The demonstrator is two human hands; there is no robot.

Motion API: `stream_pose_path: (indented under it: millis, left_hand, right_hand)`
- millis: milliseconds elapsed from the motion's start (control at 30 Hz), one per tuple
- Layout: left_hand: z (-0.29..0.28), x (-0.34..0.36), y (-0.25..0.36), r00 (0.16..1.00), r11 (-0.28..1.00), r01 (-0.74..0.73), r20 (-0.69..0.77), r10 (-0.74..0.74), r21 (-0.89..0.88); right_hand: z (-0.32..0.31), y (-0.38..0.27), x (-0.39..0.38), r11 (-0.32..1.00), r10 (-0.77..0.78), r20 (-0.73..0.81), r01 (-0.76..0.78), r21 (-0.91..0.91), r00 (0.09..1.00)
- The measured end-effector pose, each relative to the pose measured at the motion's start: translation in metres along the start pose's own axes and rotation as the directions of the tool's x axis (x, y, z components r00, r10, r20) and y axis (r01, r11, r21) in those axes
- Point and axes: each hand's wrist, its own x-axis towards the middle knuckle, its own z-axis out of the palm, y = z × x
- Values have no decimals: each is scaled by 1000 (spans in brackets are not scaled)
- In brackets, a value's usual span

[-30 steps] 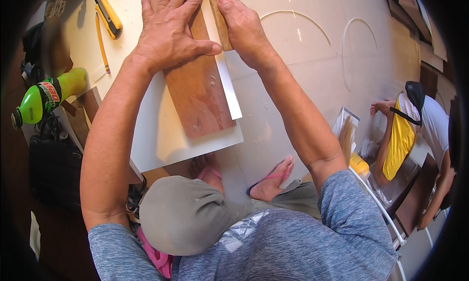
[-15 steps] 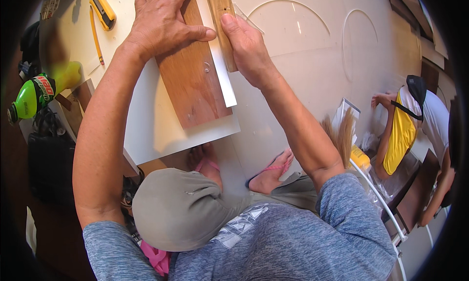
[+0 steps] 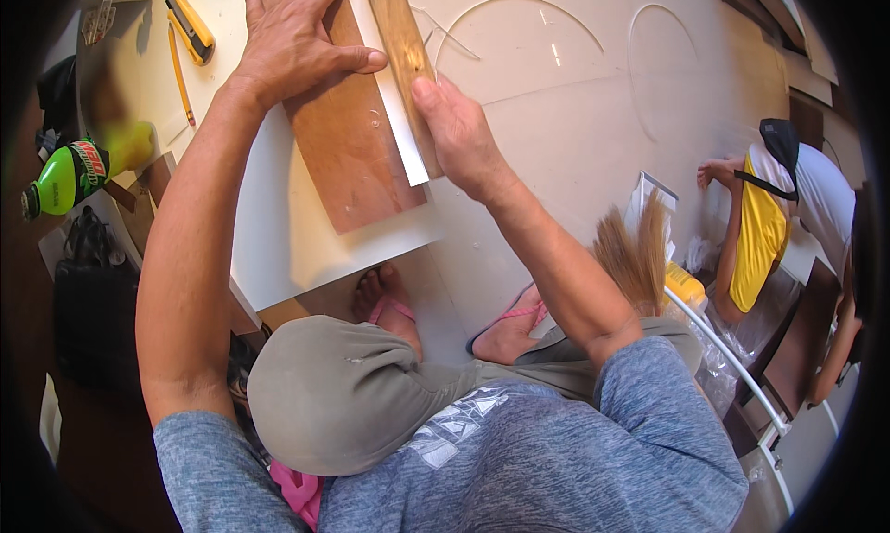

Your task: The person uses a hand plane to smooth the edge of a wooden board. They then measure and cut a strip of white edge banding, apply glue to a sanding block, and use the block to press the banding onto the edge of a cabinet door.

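Right hand (image 3: 461, 134) slid down narrow wooden strip (image 3: 400, 51), glossy brown board (image 3: 348, 148)

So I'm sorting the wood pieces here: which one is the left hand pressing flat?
The wide reddish-brown board lying on the white panel; the left hand lies spread on it. The narrow lighter strip beside it is under the right hand.

Yellow utility knife (image 3: 190, 28), green bottle (image 3: 67, 173), perhaps a broom (image 3: 635, 255).

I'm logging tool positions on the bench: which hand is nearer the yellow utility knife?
Left. The left hand lies flat on the brown board, just right of the knife; the right hand holds the wooden strip farther right.
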Motion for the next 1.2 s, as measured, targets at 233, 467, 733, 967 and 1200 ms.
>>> stream_pose_path:
  millis: [233,467,733,967,1200]
  left_hand:
    - [22,-4,-10,959,989,-125,-247,142,85]
    - [50,-42,16,939,958,-144,-272,212,250]
    - [25,1,-14,956,970,-84,-255,143,229]
    - [32,-7,-10,947,974,-88,-284,147,209]
    - [36,-5,-15,928,975,-163,-311,204,153]
  right_hand:
    - [-15,7,-65,989,144,-104,-140,46,984]
    - [-26,-13,-67,978,193,-94,-185,92,977]
    - [-10,-25,-25,990,90,-78,-80,115,993]
    - [-8,-23,22,978,135,-64,-122,169,989]
    - [0,-30,41,984,115,-31,-109,142,993]
